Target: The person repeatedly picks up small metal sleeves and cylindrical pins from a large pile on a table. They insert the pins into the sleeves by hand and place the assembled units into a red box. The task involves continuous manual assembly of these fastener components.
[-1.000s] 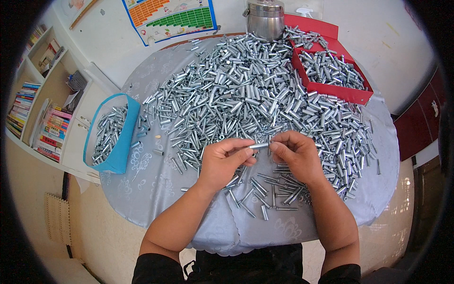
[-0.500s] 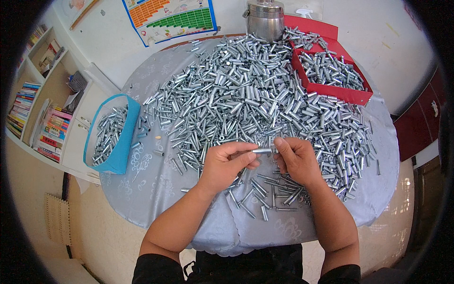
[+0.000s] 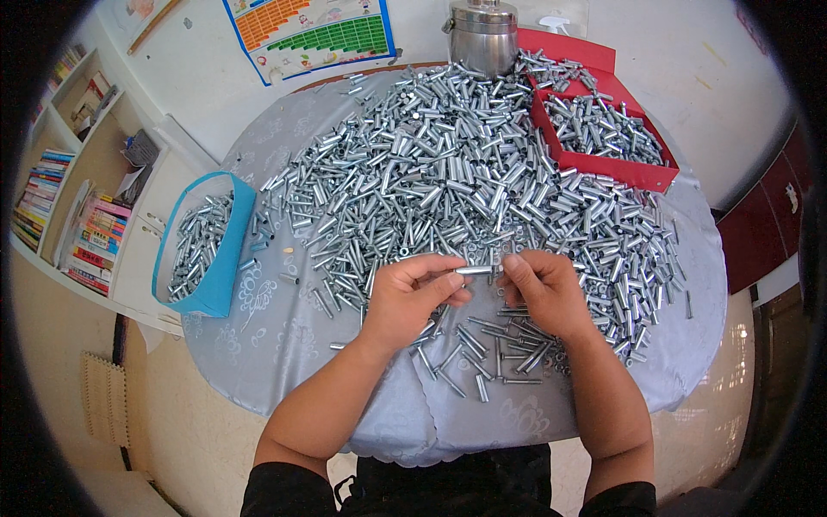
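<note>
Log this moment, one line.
left hand: pinching tube | right hand: at tube's right end | metal parts: heaped beyond hands | blue bin: left, holding parts | red box: back right, holding parts

Right hand (image 3: 549, 291) slightly lower than second ago.

Honestly, nothing legible here. The blue-edged wall chart (image 3: 320, 39) has rows of orange and green cells that look like they carry print, but it's way too tiny to make out. Same deal with the book spines (image 3: 95, 239) on the white shelf (image 3: 73, 196): some marks on them, all just a blur.
</note>
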`<state>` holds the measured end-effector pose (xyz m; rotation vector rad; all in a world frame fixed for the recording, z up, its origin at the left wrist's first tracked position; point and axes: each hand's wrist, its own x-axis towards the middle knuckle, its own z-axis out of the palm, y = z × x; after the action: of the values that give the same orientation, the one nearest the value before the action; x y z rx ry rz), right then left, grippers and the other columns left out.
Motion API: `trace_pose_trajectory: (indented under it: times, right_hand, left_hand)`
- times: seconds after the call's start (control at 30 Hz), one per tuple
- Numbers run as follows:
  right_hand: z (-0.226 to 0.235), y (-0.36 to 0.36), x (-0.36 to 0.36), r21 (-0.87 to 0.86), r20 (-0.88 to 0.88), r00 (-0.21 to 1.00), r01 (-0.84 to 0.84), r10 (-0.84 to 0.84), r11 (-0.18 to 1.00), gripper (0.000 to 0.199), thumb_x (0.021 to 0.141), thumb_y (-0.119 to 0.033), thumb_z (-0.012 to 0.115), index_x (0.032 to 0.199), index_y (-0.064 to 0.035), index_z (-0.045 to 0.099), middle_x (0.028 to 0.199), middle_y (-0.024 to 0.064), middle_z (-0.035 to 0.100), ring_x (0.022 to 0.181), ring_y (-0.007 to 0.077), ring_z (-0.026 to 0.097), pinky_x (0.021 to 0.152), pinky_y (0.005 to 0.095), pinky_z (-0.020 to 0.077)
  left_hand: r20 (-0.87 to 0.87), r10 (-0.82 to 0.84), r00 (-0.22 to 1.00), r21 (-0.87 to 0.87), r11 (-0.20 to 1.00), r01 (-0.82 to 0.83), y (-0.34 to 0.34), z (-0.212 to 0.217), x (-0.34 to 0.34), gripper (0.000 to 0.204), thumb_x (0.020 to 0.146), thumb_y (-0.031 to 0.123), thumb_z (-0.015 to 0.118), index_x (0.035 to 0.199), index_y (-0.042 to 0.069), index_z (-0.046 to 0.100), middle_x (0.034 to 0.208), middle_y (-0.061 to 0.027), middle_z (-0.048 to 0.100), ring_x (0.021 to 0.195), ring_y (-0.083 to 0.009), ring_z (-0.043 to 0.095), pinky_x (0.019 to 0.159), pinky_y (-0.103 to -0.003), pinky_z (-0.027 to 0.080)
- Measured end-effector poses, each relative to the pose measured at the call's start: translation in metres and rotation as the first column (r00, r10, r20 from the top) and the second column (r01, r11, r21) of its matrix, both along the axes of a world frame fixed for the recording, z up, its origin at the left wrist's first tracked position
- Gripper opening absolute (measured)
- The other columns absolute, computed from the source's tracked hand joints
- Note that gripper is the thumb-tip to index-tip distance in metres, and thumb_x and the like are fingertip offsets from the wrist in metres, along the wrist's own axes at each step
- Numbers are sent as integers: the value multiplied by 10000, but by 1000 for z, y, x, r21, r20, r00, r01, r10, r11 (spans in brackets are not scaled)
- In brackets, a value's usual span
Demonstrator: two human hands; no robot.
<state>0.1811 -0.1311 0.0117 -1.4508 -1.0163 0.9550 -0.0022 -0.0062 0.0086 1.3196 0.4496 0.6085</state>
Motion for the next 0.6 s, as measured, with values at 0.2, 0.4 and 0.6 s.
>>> trace_pose_trajectory:
  times: [0.2,0.4,0.6]
  right_hand:
    - [7,8,-16,171,3,992,126,-128,977,151,918,-129,622,922,22,626,742,22,600,652,74,535,592,234,432]
    - [6,3,-6,57,-39,999,36,-34,998,171,923,-149,618,963,17,619,770,20,604,673,82,539,617,234,440]
    - [5,5,-9,94,107,991,72,-82,993,190,940,-180,596,929,7,630,714,13,589,635,83,532,591,238,432]
  left_hand:
    - [6,26,1000,-26,999,-25,2,-1,1,216,897,-3,596,1103,-59,630,945,-154,691,795,-199,690,710,-303,590]
    - [9,14,1000,-17,1000,-14,1,-1,0,214,900,-1,593,1102,-58,631,947,-153,691,797,-195,689,711,-299,588]
    - [18,12,1000,-41,999,-12,2,-3,0,214,900,0,594,1104,-54,630,952,-153,690,801,-193,689,710,-296,587]
